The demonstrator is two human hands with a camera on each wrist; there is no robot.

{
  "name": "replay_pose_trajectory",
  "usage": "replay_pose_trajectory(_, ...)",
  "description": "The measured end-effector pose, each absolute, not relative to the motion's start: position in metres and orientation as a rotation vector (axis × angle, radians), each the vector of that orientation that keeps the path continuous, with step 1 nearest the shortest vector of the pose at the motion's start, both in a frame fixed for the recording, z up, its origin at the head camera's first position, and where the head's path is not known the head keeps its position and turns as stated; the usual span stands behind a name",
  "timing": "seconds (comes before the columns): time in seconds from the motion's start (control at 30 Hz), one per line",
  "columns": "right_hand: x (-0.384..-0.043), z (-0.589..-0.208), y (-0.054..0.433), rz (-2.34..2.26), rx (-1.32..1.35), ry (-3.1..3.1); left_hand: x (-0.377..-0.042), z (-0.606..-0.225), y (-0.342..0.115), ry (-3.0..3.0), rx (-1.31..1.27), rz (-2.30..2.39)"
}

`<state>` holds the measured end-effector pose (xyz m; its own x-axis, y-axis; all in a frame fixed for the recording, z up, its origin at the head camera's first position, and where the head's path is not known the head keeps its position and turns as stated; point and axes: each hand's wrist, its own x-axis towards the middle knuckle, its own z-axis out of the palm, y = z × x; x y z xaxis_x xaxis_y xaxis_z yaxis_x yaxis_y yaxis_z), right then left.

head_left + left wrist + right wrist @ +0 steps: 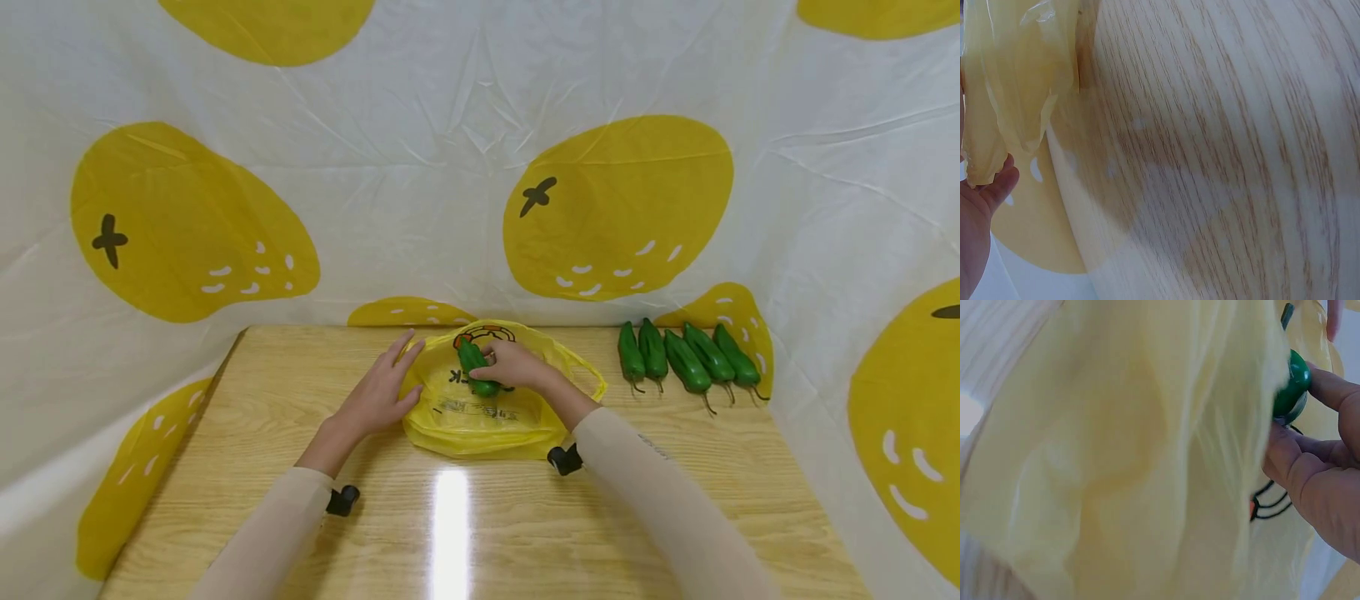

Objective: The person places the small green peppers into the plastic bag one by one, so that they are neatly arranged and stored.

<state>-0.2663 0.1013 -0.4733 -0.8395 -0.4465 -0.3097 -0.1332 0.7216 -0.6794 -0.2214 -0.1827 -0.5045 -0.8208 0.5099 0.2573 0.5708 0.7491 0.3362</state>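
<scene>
A yellow plastic bag (pixel 480 442) with black print lies on the wooden table, its mouth spread toward me. My right hand (pixel 517 367) pinches a green pepper (pixel 472 358) over the bag's opening. In the right wrist view the thumb and fingers grip the pepper (pixel 1294 387), partly hidden behind the bag's yellow film (pixel 1129 437). At the bag's left rim is my left hand (pixel 375 396), its fingers extended and spread. The left wrist view shows a thumb (pixel 1002 184) against the bag's edge (pixel 1016 81); the other fingers are mostly hidden there.
Several green peppers (pixel 686 362) lie in a row at the table's back right, stems toward me. White cloth (pixel 420 217) with yellow fruit prints hangs behind the table and along both sides. Light glares on the wooden tabletop (pixel 390 533) near the front.
</scene>
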Motion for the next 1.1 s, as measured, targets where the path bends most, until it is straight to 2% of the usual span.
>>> replay_pose_trajectory(0.43,-0.264,-0.481,0.07,-1.055,-0.339,2.455,-0.221,-0.504,-0.181,-2.801,-0.871,-0.612)
replay_pose_trajectory(1.1,-0.253,-0.495,0.057,-1.189,-0.178,2.34,-0.218,-0.504,-0.179,-2.8,-0.874,-0.617)
